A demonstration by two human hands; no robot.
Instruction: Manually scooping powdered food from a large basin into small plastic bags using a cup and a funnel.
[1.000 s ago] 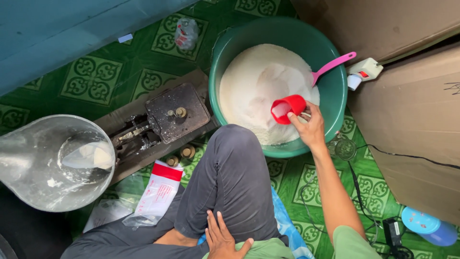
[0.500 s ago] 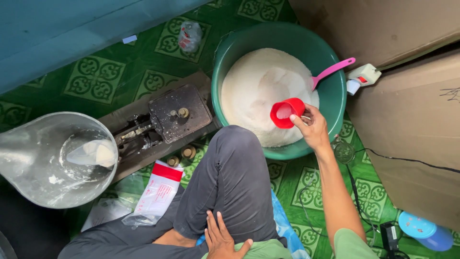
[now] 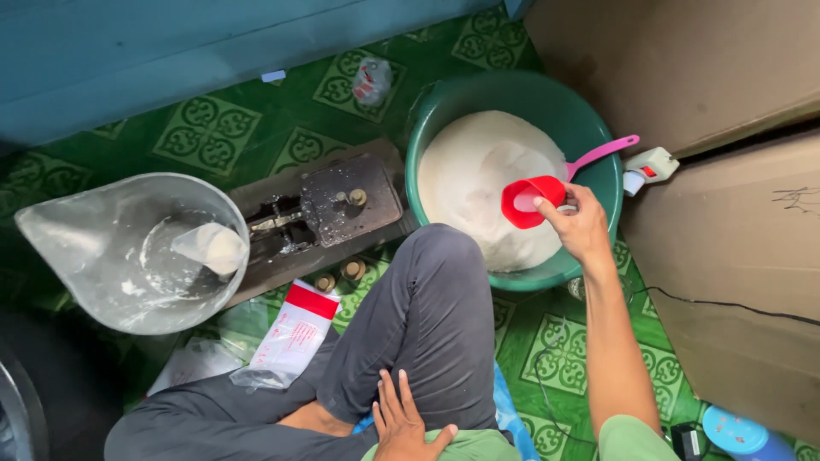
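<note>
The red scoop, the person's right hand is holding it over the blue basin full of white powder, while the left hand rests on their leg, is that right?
Not quite: the basin is green, not blue, as the head view shows. The rest stands: the right hand holds the red scoop over the white powder, and the left hand rests on the leg.

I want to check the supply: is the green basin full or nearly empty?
Fairly full. The green basin holds a white powder mound covering most of its inside; the right hand holds a red scoop above it.
</note>
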